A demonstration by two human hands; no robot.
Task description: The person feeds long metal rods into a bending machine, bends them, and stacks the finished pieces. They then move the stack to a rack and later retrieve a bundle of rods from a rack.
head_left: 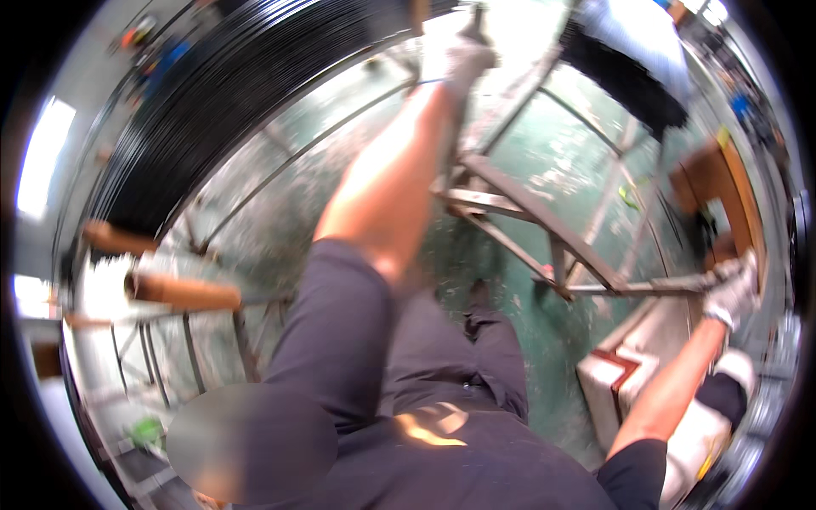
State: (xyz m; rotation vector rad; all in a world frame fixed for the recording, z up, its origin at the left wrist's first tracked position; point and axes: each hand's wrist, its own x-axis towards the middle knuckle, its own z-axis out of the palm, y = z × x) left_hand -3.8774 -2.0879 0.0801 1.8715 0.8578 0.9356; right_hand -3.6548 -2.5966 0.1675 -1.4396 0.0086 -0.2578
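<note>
My left arm reaches far forward, and my left hand (465, 61), in a pale glove, is at the top beside a dark upright bar. Motion blur smears its fingers, so its grip is unclear. Out to the right, my right hand (735, 291), also gloved, is closed around the end of a grey metal frame (557, 225). This frame of welded bars stands in front of me, with a bundle of black strands (625, 81) at its far side. Close to my right hand is a brown box-like piece (748, 195).
A long bundle of black strands (246, 93) curves across the far left. Brown tubes (187, 291) lie on a rack at left. A white block with a red-brown edge (603, 382) stands at right. Part of another person (735, 378) shows at lower right. The green floor (548, 374) is scuffed.
</note>
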